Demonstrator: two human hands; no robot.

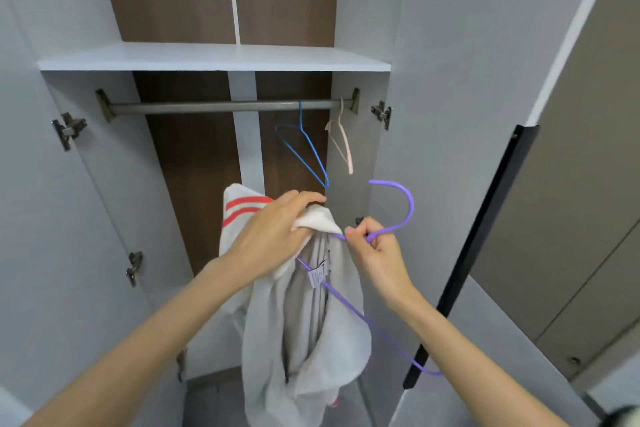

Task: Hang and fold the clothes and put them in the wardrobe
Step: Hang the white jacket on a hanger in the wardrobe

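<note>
Presently the right hand [375, 251] pinches the neck of the purple hanger [403, 215] between thumb and fingers, while the left hand [277, 229] closes over bunched fabric at the top of the grey garment [304, 315], which droops near the open wardrobe [214, 57]. Soft and light, the cloth will likely sag and slide on thin wire, so hold it at the shoulder seam.

even, soft indoor light fills the view — bright on the white shelf [214, 57], with only a dim shadow band just beneath it around the rail [228, 106]. no harsh glare. wide-angle bending bows the door edges either side of the shelf. well below it, the purple hanger [391, 229] smears slightly — motion blur.
</note>
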